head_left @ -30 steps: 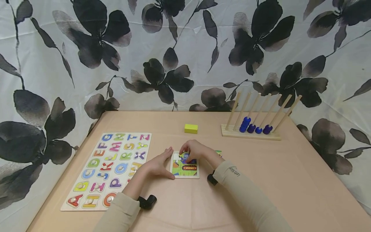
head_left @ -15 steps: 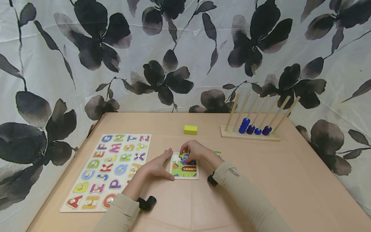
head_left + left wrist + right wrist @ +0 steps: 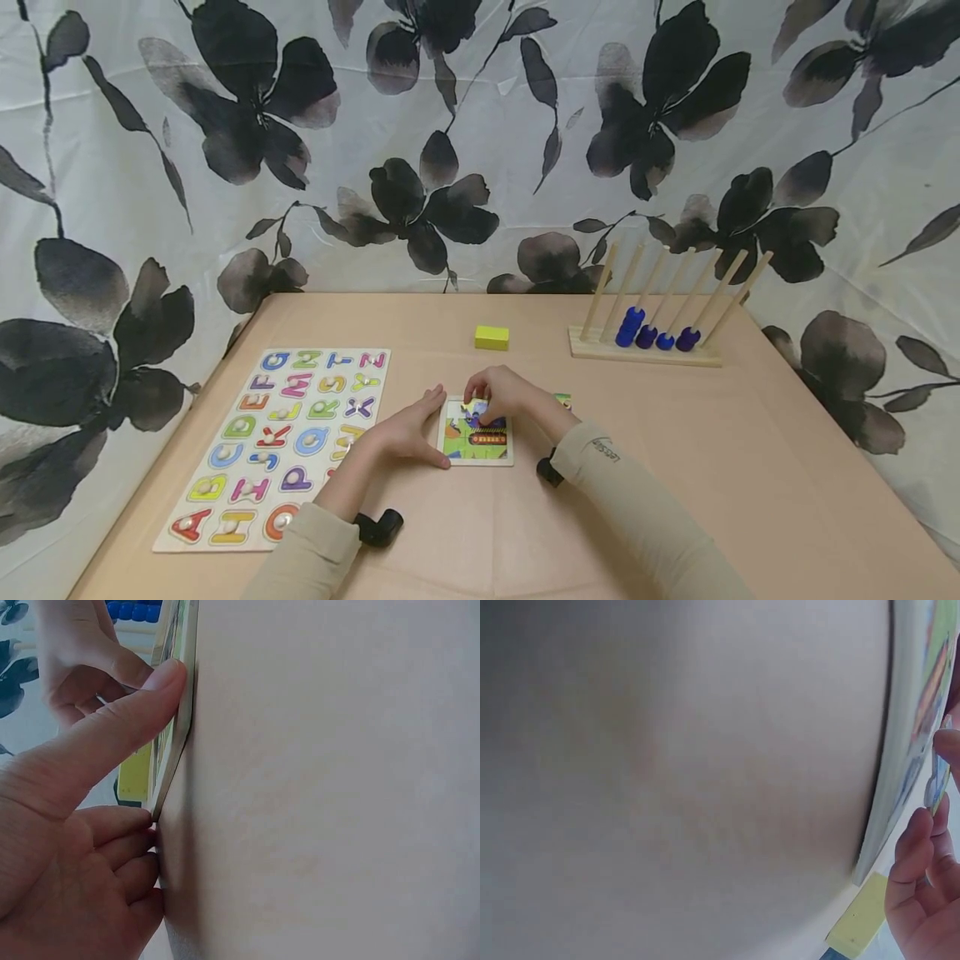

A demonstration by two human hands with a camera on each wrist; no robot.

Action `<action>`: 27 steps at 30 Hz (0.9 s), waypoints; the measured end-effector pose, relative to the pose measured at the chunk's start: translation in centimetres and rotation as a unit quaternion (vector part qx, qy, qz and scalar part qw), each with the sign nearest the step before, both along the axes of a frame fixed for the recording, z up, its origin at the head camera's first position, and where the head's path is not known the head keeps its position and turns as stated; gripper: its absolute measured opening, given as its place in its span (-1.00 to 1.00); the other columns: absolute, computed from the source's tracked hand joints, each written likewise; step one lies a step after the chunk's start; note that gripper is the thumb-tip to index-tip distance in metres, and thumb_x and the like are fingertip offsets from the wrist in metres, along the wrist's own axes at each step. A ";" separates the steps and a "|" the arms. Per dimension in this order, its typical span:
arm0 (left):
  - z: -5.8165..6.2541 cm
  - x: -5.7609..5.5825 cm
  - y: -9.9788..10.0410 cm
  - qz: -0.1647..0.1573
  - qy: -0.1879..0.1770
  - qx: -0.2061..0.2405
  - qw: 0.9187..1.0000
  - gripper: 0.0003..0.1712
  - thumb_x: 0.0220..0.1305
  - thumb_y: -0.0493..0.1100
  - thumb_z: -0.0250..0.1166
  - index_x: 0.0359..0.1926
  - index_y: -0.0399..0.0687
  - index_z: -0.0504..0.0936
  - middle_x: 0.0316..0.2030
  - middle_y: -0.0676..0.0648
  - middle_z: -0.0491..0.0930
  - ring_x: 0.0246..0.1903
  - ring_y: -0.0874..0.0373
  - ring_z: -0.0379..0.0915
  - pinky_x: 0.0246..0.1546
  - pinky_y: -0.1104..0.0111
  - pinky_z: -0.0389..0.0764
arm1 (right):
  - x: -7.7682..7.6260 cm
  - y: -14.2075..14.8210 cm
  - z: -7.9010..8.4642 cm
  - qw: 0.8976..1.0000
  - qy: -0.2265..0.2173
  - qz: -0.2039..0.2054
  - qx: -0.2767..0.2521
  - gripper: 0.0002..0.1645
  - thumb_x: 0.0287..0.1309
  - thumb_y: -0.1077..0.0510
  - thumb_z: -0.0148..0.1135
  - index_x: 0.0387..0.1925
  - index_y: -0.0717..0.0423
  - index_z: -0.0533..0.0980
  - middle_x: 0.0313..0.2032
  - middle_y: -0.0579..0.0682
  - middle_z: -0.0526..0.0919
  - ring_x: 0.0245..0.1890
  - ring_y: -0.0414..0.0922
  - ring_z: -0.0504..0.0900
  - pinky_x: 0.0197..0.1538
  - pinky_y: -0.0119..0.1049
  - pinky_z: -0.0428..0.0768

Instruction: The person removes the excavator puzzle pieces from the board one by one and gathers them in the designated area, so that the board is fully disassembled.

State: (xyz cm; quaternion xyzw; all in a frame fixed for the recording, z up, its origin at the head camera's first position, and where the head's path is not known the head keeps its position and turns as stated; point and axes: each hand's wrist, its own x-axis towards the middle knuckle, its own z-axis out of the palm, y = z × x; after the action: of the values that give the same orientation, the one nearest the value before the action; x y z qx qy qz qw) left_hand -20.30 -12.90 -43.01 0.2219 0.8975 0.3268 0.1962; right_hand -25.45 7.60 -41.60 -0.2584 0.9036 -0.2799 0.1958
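A small picture puzzle (image 3: 480, 450) in a pale frame, showing an orange-tracked vehicle on green, lies between the hands in the head view. Its left side is braced by the left hand (image 3: 405, 429); the thumb (image 3: 161, 682) lies on the frame's edge and the other fingers stand against the side near a corner. Over the puzzle's upper part, the right hand (image 3: 506, 394) pinches a thin puzzle piece (image 3: 940, 778) between thumb and fingertips, tilted up from the picture. In the head view the right fingers hide part of that piece.
A letter board (image 3: 262, 458) with knobbed letters lies left, partly under the left forearm. Behind the puzzle sits a yellow block (image 3: 492, 337). A wooden peg stand (image 3: 645, 356) with blue beads is at back right. A green-patterned piece (image 3: 563, 401) shows behind the right forearm.
The right hand and the pinched piece shift only slightly over the puzzle. The left hand keeps its place; the whole head view drifts a little downward.
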 end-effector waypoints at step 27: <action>-0.1 0.0 0.1 -0.005 0.009 -0.001 1.000 0.26 -0.25 -0.05 0.54 0.36 -0.36 -0.03 0.39 -0.25 -0.15 0.37 -0.11 -0.32 0.32 0.10 -0.12 | 2.3 6.1 2.3 0.993 0.071 -0.015 -0.096 -0.59 -0.24 0.36 0.40 -0.19 0.23 0.59 -0.28 -0.02 0.60 -0.31 -0.03 0.51 -0.29 -0.29 0.56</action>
State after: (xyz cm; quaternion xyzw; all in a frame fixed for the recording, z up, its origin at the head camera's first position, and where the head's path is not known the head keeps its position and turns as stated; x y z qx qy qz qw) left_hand -20.29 -12.81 -43.15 0.2294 0.8983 0.3232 0.1895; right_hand -23.13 13.72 -39.29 -0.2812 0.8881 -0.3492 0.1012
